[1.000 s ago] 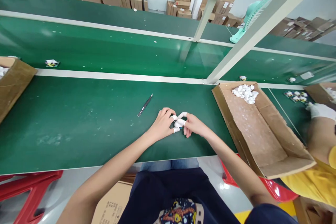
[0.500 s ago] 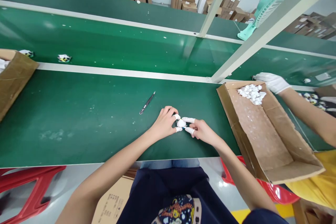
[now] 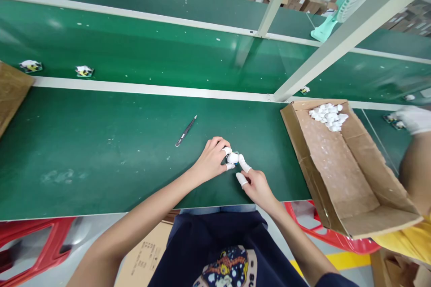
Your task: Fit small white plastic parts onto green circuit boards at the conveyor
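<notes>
Between the thumb and forefinger of my left hand (image 3: 213, 158) is a small circuit board (image 3: 233, 158) with a white piece on top, low over the green bench or resting on it; I cannot tell which. White finger cots cover the fingertips of both hands. My right hand (image 3: 256, 184) is just to the right, its thumb and forefinger apart, the forefinger tip touching or nearly touching the board's edge. Black tweezers (image 3: 186, 131) lie on the bench beyond my left hand.
An open cardboard box (image 3: 343, 179) with white pieces (image 3: 328, 116) stands at the right. Another box (image 3: 11, 94) is at the left edge. Small boards (image 3: 84, 71) sit on the green strip beyond the rail. At the far right is a co-worker's gloved hand (image 3: 417, 119).
My right thumb has drawn back from the board and its fingers have spread. The left hand keeps its hold. The co-worker's hand has moved right, and a small board now shows beyond the box.
</notes>
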### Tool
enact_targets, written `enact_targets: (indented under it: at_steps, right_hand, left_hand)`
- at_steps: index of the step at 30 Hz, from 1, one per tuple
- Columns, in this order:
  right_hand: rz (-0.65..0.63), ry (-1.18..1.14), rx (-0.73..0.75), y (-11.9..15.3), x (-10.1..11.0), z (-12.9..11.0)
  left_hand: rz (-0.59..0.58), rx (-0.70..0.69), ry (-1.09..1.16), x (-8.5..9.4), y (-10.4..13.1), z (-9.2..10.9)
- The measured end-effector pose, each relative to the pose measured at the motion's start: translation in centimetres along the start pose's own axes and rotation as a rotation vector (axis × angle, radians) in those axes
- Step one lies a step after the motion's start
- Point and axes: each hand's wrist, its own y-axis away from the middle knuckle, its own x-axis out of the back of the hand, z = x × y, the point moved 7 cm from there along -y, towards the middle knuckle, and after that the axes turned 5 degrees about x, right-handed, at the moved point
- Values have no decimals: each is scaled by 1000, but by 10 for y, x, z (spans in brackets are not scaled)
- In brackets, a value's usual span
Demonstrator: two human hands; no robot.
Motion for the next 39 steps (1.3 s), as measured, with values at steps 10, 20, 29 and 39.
enact_targets:
  at_steps: [10, 20, 29, 39]
  right_hand:
    - [-75, -300, -91, -7, 4, 7]
    - [-234, -461, -144, -18, 11, 3]
    - [-277, -577, -275, -40, 9, 13]
    - [-340, -584, -244, -45, 9, 10]
  left_hand:
    - [-10, 43, 19, 2, -1, -1]
    - [-27, 63, 11, 1, -2, 1]
    - [-37, 40, -19, 0, -2, 2]
    - [-37, 39, 3, -1, -2, 1]
